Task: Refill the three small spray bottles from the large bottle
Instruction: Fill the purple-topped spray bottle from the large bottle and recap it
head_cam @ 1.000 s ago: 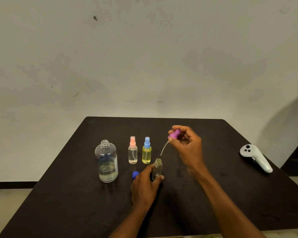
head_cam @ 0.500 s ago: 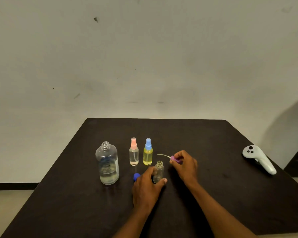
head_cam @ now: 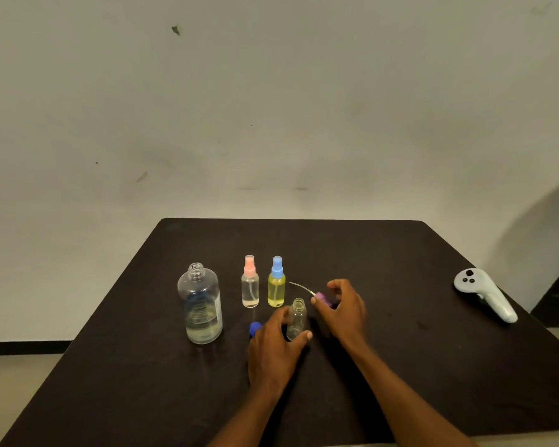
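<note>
Dark table (head_cam: 400, 366) against a pale scuffed wall. Large bottle (head_cam: 200, 304) stands left, uncapped, clear liquid filling roughly the lower part. Right of it, two small spray bottles stand upright side by side: pink-capped bottle (head_cam: 249, 285) with clear contents, blue-capped bottle (head_cam: 276, 287) with yellow liquid. Just in front of those, open small bottle (head_cam: 297, 319) stands upright, neck bare, looks near empty. Left hand (head_cam: 276, 350) grips it round the lower body, thumb on its right side. Blue cap (head_cam: 255, 327) lies on the table touching the left hand's far side. Right hand (head_cam: 344, 309) is low over the table just right of the open bottle, thumb and curled fingers pinching the purple spray head (head_cam: 323, 299), with its thin dip tube (head_cam: 299, 286) pointing left toward the blue-capped bottle. White controller (head_cam: 484, 295) lies well apart at the right edge.
</note>
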